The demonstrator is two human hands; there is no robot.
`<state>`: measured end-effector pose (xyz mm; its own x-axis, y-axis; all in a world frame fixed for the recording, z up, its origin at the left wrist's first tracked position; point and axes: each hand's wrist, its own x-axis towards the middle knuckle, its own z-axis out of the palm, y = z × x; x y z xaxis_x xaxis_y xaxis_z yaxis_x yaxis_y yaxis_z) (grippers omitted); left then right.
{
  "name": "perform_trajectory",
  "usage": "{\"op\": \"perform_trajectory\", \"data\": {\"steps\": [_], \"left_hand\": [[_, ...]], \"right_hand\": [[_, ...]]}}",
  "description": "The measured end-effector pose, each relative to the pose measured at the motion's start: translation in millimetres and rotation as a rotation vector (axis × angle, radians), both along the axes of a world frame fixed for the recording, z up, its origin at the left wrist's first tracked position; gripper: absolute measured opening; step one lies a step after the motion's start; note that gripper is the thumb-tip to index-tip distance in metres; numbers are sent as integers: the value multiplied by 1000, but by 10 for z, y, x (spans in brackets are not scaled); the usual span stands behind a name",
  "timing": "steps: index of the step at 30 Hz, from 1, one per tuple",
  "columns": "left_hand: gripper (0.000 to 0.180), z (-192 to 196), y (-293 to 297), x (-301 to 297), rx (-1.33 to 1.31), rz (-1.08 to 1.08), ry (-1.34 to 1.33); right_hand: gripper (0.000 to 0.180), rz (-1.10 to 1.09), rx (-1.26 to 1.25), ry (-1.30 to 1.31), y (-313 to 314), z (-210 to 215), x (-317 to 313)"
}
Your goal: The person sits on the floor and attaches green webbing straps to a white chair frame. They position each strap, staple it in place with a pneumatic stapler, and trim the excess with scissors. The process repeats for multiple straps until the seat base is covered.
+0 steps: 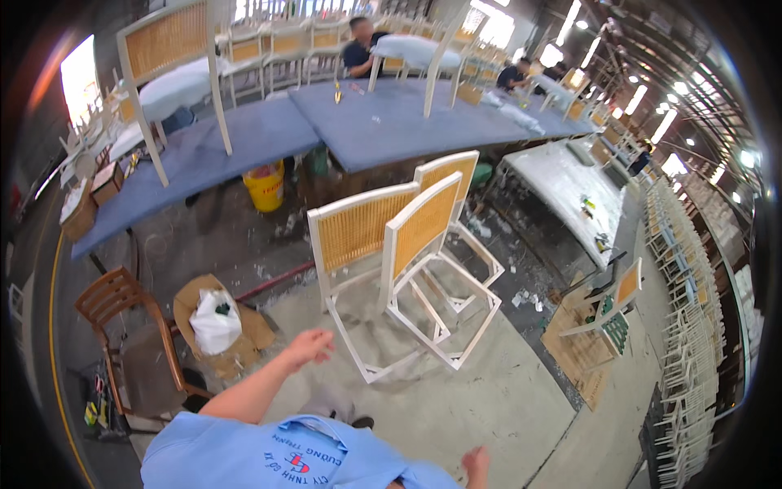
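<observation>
Left hand (309,346): fingers half-open, empty
Right hand (475,464): fingers, can't tell
Chair frames (425,228): left's 2 o'clock; likely between grips, next needs reaching

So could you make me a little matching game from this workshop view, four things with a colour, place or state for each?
Things:
1. Bucket
2. Plastic bag
3. Left hand
4. Woven chair backs

Descriptions:
A. Bare, fingers partly curled
B. Tan, framed in white
C. Yellow
D. White, resting on brown cardboard

Right pairs: 1-C, 2-D, 3-A, 4-B.
</observation>
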<state>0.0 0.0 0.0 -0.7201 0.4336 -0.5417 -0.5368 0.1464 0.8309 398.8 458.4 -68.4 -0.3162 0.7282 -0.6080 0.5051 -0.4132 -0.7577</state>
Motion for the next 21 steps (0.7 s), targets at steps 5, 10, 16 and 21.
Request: {"op": "perform_trajectory", "data": {"steps": [5, 10, 16, 21], "left_hand": [[41, 496, 728, -1260, -171, 38, 427], [45, 1118, 1737, -2533, -406, 130, 969], [57, 964, 2721, -3278, -993, -175, 688], [60, 773, 3037, -3404, -1132, -21, 586]], "right_hand": [[68, 152, -40, 22, 1113, -324, -1952], [68, 164, -76, -99, 1417, -795, -3320], [86, 73, 72, -278, 1689, -1701, -4025], [84, 141, -303, -167, 2131, -2076, -4436]]}}
